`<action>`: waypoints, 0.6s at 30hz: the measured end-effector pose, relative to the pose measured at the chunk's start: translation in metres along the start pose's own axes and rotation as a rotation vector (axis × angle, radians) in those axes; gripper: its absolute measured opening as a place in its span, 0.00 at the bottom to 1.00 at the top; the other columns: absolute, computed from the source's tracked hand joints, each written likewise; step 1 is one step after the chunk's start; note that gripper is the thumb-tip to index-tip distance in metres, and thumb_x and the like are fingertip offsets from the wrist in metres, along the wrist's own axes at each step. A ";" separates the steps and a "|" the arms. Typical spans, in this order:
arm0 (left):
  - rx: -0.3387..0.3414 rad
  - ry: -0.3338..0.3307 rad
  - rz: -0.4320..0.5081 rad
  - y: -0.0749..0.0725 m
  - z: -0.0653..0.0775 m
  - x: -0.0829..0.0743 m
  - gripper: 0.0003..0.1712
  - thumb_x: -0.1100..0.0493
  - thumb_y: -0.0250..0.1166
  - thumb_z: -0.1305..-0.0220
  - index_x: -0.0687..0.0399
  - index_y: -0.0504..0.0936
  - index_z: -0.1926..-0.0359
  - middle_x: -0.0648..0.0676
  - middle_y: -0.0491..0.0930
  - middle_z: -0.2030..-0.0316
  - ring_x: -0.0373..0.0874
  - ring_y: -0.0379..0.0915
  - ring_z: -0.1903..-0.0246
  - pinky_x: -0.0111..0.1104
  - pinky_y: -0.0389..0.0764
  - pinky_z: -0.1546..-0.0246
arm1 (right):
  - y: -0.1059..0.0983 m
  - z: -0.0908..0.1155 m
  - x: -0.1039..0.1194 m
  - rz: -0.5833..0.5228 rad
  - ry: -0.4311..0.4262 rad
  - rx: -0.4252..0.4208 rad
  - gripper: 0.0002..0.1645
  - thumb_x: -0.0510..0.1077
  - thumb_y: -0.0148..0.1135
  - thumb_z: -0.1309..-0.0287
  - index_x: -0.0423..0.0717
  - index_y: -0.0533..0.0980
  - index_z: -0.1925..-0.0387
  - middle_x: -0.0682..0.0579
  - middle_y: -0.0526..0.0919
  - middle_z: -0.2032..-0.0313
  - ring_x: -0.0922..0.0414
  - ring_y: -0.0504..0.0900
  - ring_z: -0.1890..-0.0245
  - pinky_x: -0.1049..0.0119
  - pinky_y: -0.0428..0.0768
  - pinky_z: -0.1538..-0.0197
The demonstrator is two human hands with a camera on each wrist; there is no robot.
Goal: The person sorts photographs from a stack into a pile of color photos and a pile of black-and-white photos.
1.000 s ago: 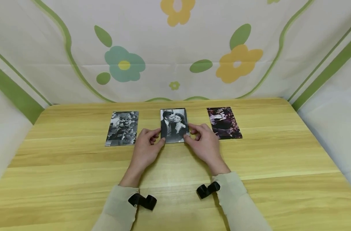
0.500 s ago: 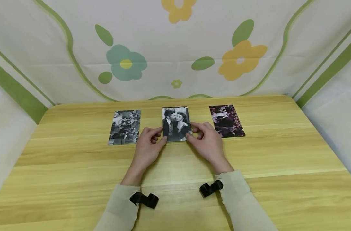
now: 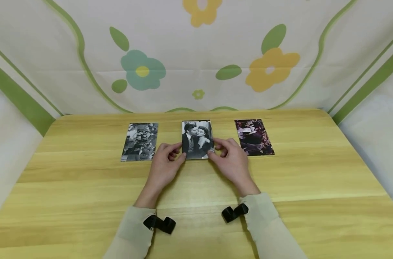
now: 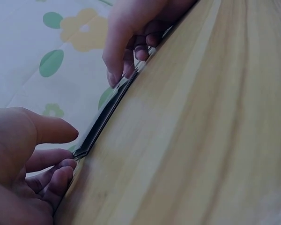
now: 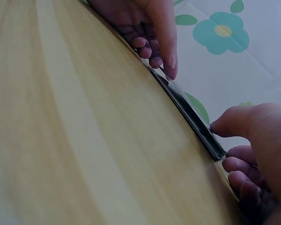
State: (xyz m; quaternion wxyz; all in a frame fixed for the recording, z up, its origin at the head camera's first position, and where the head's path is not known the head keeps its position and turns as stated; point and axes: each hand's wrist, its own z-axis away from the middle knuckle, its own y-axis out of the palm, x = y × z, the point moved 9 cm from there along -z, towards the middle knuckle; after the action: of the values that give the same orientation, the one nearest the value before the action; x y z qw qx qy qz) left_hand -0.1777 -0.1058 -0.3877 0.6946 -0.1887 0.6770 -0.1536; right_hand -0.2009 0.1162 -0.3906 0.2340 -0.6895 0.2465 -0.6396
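In the head view a small stack of photos lies at the middle of the table, a black-and-white couple on top. My left hand holds the stack's left edge, thumb at the near corner and index finger along the side. My right hand grips the opposite edge the same way, its thumb lapping the lower right corner. Seen edge-on in the right wrist view, the photo stack shows several thin layers close over the wood. The left wrist view shows its dark near edge between both hands.
A black-and-white crowd photo lies flat left of the stack. On the right lies a darker colour photo, partly behind my right hand. The wooden table ends at a flowered cloth backdrop.
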 end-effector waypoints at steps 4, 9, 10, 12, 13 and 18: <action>0.005 -0.001 -0.005 0.001 -0.001 0.001 0.25 0.64 0.70 0.28 0.63 0.82 0.32 0.60 0.78 0.50 0.50 0.73 0.55 0.35 0.75 0.50 | 0.000 0.002 -0.002 -0.001 0.015 0.004 0.31 0.52 0.76 0.39 0.55 0.83 0.34 0.55 0.84 0.55 0.56 0.80 0.61 0.61 0.72 0.54; -0.008 0.003 -0.002 0.000 -0.002 -0.001 0.25 0.64 0.70 0.29 0.63 0.82 0.33 0.60 0.78 0.51 0.49 0.73 0.55 0.33 0.76 0.51 | -0.001 0.002 0.000 0.005 0.006 -0.003 0.31 0.52 0.76 0.38 0.55 0.83 0.34 0.55 0.84 0.55 0.56 0.80 0.61 0.61 0.73 0.54; -0.010 0.005 -0.001 0.000 -0.002 -0.002 0.25 0.64 0.70 0.29 0.63 0.82 0.33 0.60 0.79 0.51 0.49 0.73 0.56 0.33 0.76 0.51 | -0.001 0.001 0.000 0.006 0.005 -0.004 0.30 0.52 0.76 0.38 0.55 0.83 0.34 0.55 0.84 0.55 0.56 0.80 0.61 0.61 0.73 0.54; -0.014 0.005 0.003 0.000 -0.002 -0.002 0.25 0.65 0.70 0.29 0.63 0.83 0.33 0.60 0.79 0.51 0.49 0.73 0.56 0.32 0.76 0.51 | -0.001 0.001 0.000 0.003 0.005 -0.004 0.30 0.52 0.76 0.38 0.55 0.83 0.34 0.55 0.84 0.55 0.56 0.80 0.61 0.61 0.72 0.54; -0.016 0.004 0.004 0.000 -0.002 -0.002 0.25 0.65 0.70 0.29 0.63 0.83 0.33 0.60 0.79 0.51 0.49 0.73 0.56 0.32 0.76 0.51 | -0.001 0.001 0.000 0.001 0.005 -0.003 0.30 0.52 0.75 0.38 0.55 0.83 0.34 0.55 0.85 0.54 0.56 0.80 0.61 0.61 0.72 0.54; -0.033 0.000 0.021 -0.001 -0.002 0.000 0.24 0.65 0.70 0.29 0.63 0.83 0.34 0.60 0.79 0.51 0.47 0.73 0.56 0.30 0.76 0.52 | -0.001 0.001 0.000 -0.020 0.001 -0.002 0.30 0.51 0.75 0.38 0.53 0.83 0.34 0.54 0.84 0.54 0.56 0.80 0.61 0.62 0.73 0.54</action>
State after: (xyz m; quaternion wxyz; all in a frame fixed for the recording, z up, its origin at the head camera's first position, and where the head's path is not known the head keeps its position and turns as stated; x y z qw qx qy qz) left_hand -0.1801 -0.1067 -0.3868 0.6928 -0.1931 0.6815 -0.1353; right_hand -0.1999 0.1166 -0.3901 0.2267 -0.6919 0.2401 -0.6420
